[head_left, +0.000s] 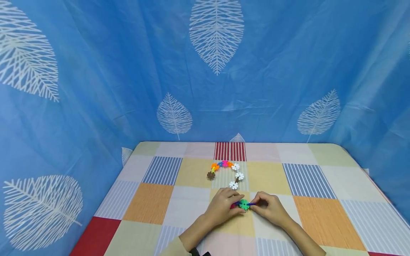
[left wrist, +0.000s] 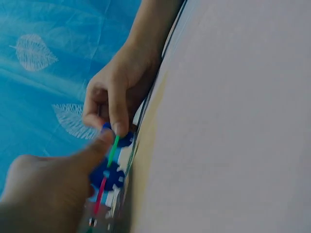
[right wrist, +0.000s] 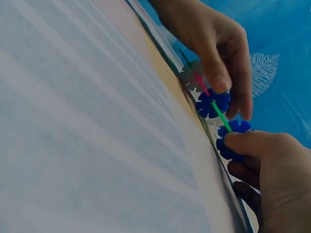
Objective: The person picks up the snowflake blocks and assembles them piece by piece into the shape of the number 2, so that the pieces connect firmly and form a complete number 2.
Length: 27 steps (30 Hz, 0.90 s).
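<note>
Notched plastic snowflake discs are joined edge to edge between the two hands. My left hand (head_left: 222, 206) holds the chain at a blue disc (right wrist: 213, 104), its thumb resting on that disc and its fingers behind. My right hand (head_left: 270, 209) pinches another blue disc (right wrist: 234, 127) between thumb and fingers at the near end. A green disc (head_left: 244, 204) links these two blue ones. On the left hand's side, a pink disc (right wrist: 200, 82) fits into the first blue disc and runs toward a white disc (right wrist: 192, 75). The left hand partly covers this stretch in the head view.
Beyond the hands, a curved row of linked discs lies on the checked tablecloth (head_left: 192, 199): white (head_left: 239, 176), orange, pink (head_left: 225, 163), blue and yellow, ending in a brown disc (head_left: 210, 175). A blue curtain (head_left: 266, 89) with white leaf prints stands behind the table.
</note>
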### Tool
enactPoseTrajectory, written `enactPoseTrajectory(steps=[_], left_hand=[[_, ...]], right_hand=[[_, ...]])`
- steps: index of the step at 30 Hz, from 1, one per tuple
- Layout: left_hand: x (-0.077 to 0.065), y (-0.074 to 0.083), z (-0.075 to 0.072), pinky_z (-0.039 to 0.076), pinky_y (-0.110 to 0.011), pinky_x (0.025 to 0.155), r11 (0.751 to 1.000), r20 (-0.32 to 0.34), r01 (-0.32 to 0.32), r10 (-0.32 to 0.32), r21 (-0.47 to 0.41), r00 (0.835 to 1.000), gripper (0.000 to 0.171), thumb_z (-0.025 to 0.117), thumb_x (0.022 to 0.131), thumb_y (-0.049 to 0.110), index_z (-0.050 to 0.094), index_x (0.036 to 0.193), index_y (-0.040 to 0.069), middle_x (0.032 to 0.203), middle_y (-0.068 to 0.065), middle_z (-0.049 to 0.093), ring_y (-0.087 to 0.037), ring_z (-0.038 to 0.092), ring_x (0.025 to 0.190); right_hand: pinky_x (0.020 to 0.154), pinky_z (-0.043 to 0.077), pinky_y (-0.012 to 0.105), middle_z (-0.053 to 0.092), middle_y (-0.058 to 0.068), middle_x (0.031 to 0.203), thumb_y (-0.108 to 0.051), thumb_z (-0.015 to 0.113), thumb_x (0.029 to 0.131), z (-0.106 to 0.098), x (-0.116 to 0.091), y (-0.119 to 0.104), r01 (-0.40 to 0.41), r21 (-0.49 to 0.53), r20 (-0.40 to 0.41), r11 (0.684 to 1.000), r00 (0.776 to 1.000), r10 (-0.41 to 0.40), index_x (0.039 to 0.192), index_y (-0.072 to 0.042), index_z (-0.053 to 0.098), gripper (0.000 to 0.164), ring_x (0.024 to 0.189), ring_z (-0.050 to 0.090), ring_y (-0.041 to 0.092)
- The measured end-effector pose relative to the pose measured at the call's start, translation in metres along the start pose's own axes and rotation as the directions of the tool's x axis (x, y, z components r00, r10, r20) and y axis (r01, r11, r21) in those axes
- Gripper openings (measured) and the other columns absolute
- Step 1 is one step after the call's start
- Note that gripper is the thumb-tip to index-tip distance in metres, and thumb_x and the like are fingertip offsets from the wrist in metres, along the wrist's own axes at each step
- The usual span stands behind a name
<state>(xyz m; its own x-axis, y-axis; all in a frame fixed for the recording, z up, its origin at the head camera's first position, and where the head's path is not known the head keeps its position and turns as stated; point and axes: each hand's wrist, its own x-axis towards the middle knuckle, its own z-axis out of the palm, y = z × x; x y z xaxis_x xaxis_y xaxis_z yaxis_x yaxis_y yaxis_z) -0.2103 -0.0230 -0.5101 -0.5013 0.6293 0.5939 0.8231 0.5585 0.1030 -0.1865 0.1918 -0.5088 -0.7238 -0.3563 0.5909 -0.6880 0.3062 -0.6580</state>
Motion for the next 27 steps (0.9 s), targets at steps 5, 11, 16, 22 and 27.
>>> enactPoseTrajectory(steps=[5, 11, 16, 22, 27], left_hand=[[-0.008, -0.019, -0.013, 0.044, -0.029, 0.085, 0.990, -0.066, 0.135, -0.138, -0.046, 0.988, 0.055, 0.074, 0.071, 0.046, 0.064, 0.115, 0.013, 0.105, 0.001, 0.058, -0.013, 0.053, 0.097], [-0.032, -0.039, -0.033, 0.047, -0.021, 0.074, 0.947, 0.172, 0.295, -0.273, -0.123, 0.947, 0.068, 0.076, 0.066, 0.051, 0.061, 0.119, 0.011, 0.102, 0.002, 0.055, -0.009, 0.052, 0.086], [-0.037, -0.044, -0.035, 0.046, -0.013, 0.066, 0.915, 0.247, 0.280, -0.210, -0.292, 0.946, 0.047, 0.076, 0.072, 0.038, 0.068, 0.107, 0.007, 0.091, 0.003, 0.060, -0.004, 0.053, 0.076], [-0.029, -0.041, -0.027, 0.040, -0.009, 0.060, 0.925, 0.247, 0.243, -0.173, -0.291, 0.954, 0.038, 0.073, 0.078, 0.029, 0.068, 0.107, 0.005, 0.085, 0.006, 0.059, -0.001, 0.048, 0.069], [-0.026, -0.035, -0.022, 0.041, -0.009, 0.063, 0.930, 0.251, 0.240, -0.171, -0.278, 0.953, 0.038, 0.072, 0.078, 0.032, 0.068, 0.106, 0.006, 0.084, 0.006, 0.058, -0.001, 0.049, 0.071]], right_hand=[[0.057, 0.051, 0.025, 0.062, 0.004, 0.073, 0.015, 0.075, 0.063, -0.002, 0.002, -0.010, -0.037, -0.035, -0.013, 0.999, 0.999, 0.036, 0.073, -0.007, 0.060, 0.028, 0.064, 0.059, 0.014], [0.058, 0.049, 0.020, 0.063, 0.003, 0.073, 0.010, 0.076, 0.065, -0.003, -0.002, -0.011, -0.066, -0.046, -0.020, 0.997, 0.998, 0.065, 0.072, -0.009, 0.060, 0.026, 0.063, 0.059, 0.013], [0.058, 0.050, 0.020, 0.063, 0.002, 0.072, 0.010, 0.076, 0.065, -0.005, -0.005, -0.013, -0.078, -0.056, -0.039, 0.995, 0.996, 0.076, 0.072, -0.009, 0.059, 0.027, 0.063, 0.059, 0.012], [0.059, 0.050, 0.020, 0.063, 0.002, 0.072, 0.011, 0.075, 0.065, -0.010, -0.011, -0.014, -0.074, -0.050, -0.031, 0.996, 0.997, 0.073, 0.073, -0.008, 0.059, 0.027, 0.064, 0.059, 0.013], [0.061, 0.049, 0.018, 0.063, 0.002, 0.074, 0.012, 0.074, 0.067, -0.015, -0.019, -0.010, -0.082, -0.033, -0.029, 0.996, 0.996, 0.081, 0.076, -0.008, 0.060, 0.026, 0.066, 0.059, 0.012]])
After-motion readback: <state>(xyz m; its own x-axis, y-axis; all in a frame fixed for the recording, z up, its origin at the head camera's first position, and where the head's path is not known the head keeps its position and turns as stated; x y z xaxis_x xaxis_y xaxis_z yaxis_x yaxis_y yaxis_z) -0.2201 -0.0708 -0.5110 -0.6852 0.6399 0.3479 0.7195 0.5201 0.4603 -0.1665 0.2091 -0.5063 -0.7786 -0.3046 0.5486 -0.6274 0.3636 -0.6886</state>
